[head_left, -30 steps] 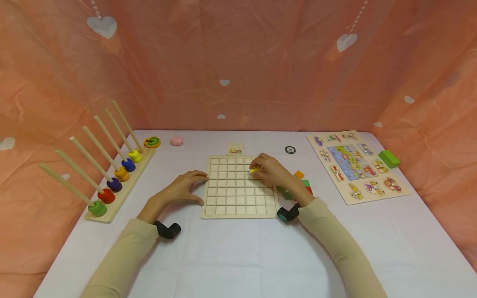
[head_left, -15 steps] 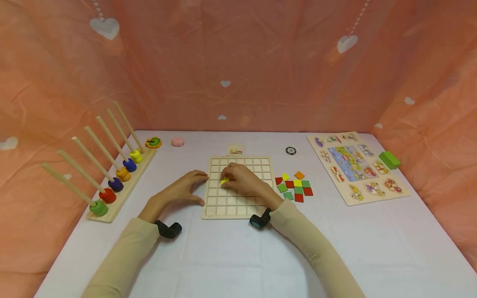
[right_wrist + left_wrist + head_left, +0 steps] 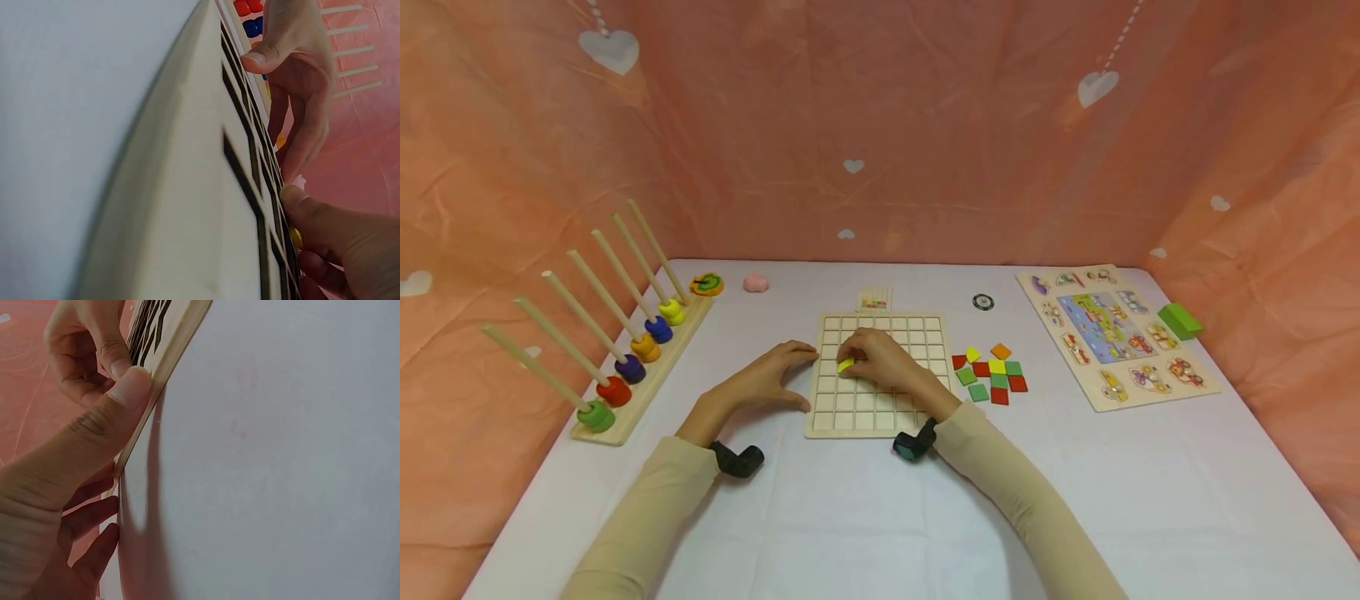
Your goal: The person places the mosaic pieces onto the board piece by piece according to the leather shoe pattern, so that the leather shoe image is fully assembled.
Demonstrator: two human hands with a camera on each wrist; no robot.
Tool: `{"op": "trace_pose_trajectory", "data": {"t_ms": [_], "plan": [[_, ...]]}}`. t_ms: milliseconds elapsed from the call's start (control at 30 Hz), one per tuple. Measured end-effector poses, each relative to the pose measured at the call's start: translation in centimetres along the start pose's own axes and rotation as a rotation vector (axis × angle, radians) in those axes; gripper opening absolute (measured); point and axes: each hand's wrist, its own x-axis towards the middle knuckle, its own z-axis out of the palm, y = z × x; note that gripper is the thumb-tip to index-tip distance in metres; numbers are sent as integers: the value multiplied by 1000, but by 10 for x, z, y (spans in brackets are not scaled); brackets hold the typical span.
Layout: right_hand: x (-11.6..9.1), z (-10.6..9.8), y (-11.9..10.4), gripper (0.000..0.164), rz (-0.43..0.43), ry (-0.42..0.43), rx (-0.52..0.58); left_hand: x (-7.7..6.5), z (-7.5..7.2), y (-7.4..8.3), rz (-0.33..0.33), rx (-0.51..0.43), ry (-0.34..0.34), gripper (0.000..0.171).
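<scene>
A pale wooden grid board lies flat on the table, in the middle of the head view. Over its left half, my right hand pinches a small yellow tile between thumb and fingertips, close over the grid cells. The right wrist view shows a bit of that yellow tile beside the thumb. My left hand rests at the board's left edge with fingers and thumb spread, the thumb against the rim in the left wrist view. Most of the tile is hidden by the right fingers.
Several red, green, yellow and orange tiles lie right of the board. A small printed grid card sits behind it. A peg stacker with colored rings stands left; a picture puzzle, green block and round chip lie right.
My right hand has carried the yellow tile leftward from the board's right side to its left half, uncovering the loose tiles. The left hand has stayed at the edge.
</scene>
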Motion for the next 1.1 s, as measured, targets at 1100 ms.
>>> {"op": "trace_pose_trajectory", "data": {"t_ms": [1100], "plan": [[-41, -61, 26, 23, 35, 9, 18, 1, 3, -5, -13, 7, -18, 83]]}}
